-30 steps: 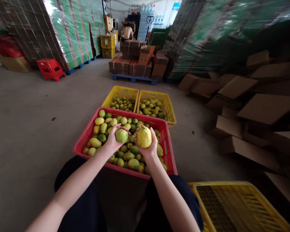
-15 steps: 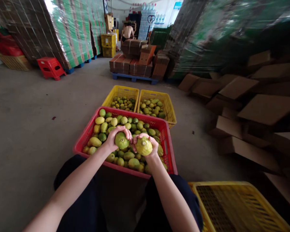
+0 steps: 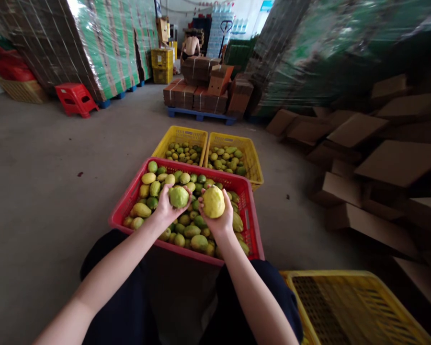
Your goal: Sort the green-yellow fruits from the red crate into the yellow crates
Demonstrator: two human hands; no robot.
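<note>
In my left hand (image 3: 165, 206) rests a green lemon-like citrus fruit (image 3: 178, 197), with the fingers curled round its far side and underneath. My right hand (image 3: 222, 221) cups a larger yellow citrus fruit (image 3: 213, 201) from below, fingers wrapped along its sides. Both hands are held above a red plastic crate (image 3: 253, 230), a small gap between them. Many loose green and yellow citrus fruits (image 3: 199, 243) fill the crate under my hands.
Two yellow crates (image 3: 258, 167) with similar fruit stand behind the red one. Another yellow crate (image 3: 330, 274) is by my right knee. Cardboard boxes (image 3: 380, 225) are heaped at right. Farther off are a red stool (image 3: 76, 99), a loaded blue pallet (image 3: 201, 116) and a person (image 3: 191, 45).
My hands have moved slightly apart. Both fruits have been turned, so their stem ends no longer face me, and the right palm now opens upward under the yellow one.
</note>
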